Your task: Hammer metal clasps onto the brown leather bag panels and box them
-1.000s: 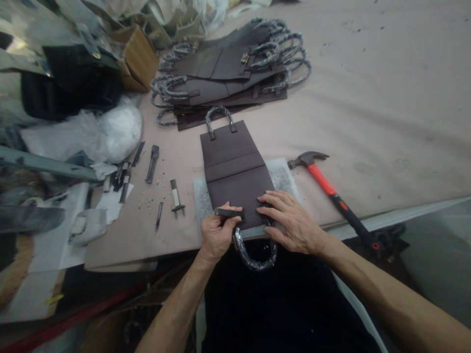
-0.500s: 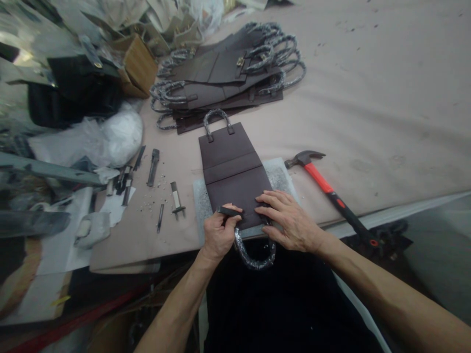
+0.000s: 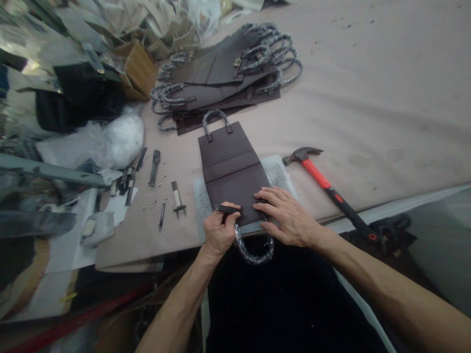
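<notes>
Panel (image 3: 235, 184), brown, beneath spread fingers (image 3: 267, 208) of right hand (image 3: 290, 219), touching; left hand (image 3: 218, 229), by near edge, pinches dark tool (image 3: 225, 209).

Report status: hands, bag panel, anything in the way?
Left hand gripping tool. Right hand on panel. Panel partly over slab. Hammer to the right, off panel.

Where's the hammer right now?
In the head view, the hammer lies right of the bag, its head by the far corner of the pale slab, its handle jutting past the table edge.
</notes>
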`<state>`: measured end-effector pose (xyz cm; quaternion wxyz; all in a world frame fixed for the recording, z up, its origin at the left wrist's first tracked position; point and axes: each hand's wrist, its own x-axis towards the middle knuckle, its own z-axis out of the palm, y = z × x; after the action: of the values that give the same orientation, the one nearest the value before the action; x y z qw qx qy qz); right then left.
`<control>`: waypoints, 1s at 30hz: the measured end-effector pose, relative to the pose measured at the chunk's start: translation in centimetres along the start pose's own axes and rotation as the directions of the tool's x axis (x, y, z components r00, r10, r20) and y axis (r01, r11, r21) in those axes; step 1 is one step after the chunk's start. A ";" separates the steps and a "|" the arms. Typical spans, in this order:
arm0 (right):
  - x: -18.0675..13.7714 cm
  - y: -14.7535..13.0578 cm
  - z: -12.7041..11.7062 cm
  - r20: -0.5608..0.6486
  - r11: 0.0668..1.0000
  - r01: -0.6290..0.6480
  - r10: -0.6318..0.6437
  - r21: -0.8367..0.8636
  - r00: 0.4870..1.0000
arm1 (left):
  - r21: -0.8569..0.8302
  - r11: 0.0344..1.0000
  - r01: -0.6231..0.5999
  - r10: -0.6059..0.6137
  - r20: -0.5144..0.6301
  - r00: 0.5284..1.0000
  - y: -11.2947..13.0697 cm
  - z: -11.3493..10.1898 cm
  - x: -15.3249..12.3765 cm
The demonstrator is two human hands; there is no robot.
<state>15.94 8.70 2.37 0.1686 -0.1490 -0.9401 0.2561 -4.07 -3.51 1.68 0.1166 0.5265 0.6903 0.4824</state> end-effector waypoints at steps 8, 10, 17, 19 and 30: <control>-0.1 0.1 0.2 -0.021 1.000 0.000 0.001 0.015 1.000 | 0.042 0.998 -0.038 0.039 -0.014 0.999 0.1 0.3 -0.1; -0.2 0.0 0.2 -0.018 1.000 -0.001 0.001 0.009 1.000 | 0.057 0.995 -0.076 0.077 -0.016 0.997 0.1 0.4 -0.2; -0.1 -0.1 0.0 -0.004 1.000 0.003 -0.003 -0.014 1.000 | 0.063 0.990 -0.122 0.121 0.026 0.992 -0.2 0.3 -0.1; -0.1 -0.1 0.0 -0.013 1.000 0.003 -0.003 -0.010 1.000 | 0.061 0.991 -0.123 0.121 0.041 0.992 -0.3 0.2 -0.1; -0.8 0.2 -1.0 -0.170 0.999 -0.009 0.016 0.044 0.985 | 0.046 0.982 -0.183 0.180 0.057 0.982 -0.4 0.5 -0.1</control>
<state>17.10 9.01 2.83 0.2500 -0.1726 -0.9155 0.2638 -3.93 -3.28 1.05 0.0766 0.6024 0.6483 0.4592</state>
